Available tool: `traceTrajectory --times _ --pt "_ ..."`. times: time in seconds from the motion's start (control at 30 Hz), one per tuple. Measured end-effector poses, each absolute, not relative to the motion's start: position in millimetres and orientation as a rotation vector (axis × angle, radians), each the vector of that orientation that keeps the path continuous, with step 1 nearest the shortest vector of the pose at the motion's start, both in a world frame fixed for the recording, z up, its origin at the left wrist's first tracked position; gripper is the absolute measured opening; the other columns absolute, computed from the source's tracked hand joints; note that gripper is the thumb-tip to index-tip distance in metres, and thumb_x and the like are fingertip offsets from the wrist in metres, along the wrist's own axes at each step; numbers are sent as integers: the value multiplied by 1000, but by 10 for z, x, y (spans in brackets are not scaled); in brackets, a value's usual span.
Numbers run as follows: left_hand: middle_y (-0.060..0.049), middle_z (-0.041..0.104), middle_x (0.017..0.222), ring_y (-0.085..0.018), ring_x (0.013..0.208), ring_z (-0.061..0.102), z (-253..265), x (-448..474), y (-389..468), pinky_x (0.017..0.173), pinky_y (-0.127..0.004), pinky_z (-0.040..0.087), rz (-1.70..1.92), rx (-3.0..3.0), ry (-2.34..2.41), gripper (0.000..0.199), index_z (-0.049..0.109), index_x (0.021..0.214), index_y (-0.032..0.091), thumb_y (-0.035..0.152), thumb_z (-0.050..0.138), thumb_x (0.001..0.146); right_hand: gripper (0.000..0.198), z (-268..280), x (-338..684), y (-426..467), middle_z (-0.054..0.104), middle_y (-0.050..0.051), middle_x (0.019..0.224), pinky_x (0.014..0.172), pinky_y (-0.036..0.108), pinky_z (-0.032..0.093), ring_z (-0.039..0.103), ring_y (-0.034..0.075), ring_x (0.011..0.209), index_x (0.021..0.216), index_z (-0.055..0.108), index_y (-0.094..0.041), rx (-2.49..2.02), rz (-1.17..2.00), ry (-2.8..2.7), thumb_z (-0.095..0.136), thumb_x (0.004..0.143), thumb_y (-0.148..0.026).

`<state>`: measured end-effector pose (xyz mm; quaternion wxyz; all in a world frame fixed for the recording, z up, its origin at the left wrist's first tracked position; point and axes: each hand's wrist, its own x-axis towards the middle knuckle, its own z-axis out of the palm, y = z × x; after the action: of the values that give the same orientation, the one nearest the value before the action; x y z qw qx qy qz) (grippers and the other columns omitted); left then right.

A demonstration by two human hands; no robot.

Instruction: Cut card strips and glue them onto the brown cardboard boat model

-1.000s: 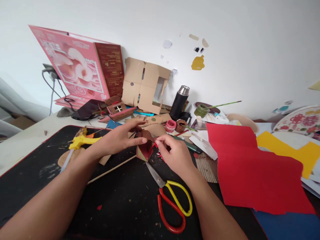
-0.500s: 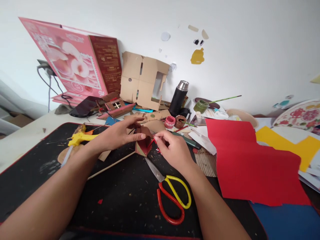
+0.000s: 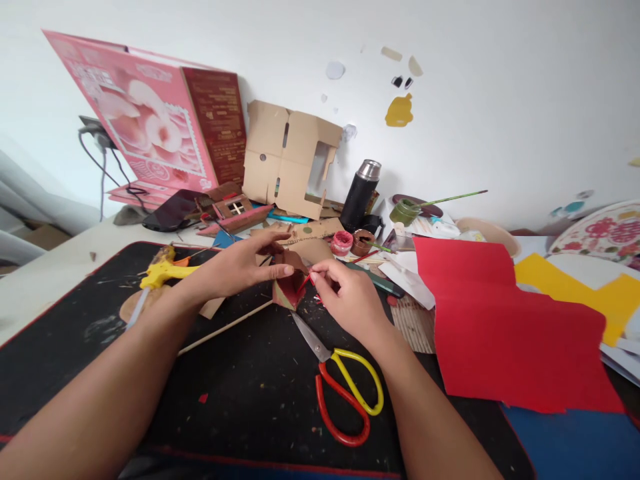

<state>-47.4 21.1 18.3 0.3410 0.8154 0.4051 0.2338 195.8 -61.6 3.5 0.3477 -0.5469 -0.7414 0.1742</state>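
Observation:
My left hand (image 3: 250, 263) is closed round the top of a small brown cardboard piece (image 3: 289, 288), its thumb along the near side. The piece looks folded and shows a reddish inside. At its right edge my right hand (image 3: 345, 293) pinches a thin red strip (image 3: 306, 280) that reaches into the piece. Scissors (image 3: 325, 357) with one yellow and one red handle lie just below, tips close to the cardboard. A thin wooden stick (image 3: 225, 328) runs from the piece toward the lower left.
A yellow glue gun (image 3: 163, 272) lies left on the black mat (image 3: 240, 413). Red paper (image 3: 515, 333) spreads at right. Behind stand paint jars (image 3: 342, 243), a black thermos (image 3: 361, 193), a cut cardboard sheet (image 3: 285, 160) and a pink box (image 3: 145, 120).
The view has shifted slightly, so everything sits a little further right. Both hands keep nearly the same grip on the cardboard piece and the red strip.

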Motion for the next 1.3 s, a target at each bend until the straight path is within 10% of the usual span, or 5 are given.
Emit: traceTrajectory --times 1.3 --pt "-14 70 146 -33 128 68 151 -485 239 110 -43 52 608 2174 1004 88 54 157 20 71 73 88 8 13 1953 -606 81 1 84 65 28 40 69 18 69 104 74 -22 -1498 440 -2083 68 102 -18"
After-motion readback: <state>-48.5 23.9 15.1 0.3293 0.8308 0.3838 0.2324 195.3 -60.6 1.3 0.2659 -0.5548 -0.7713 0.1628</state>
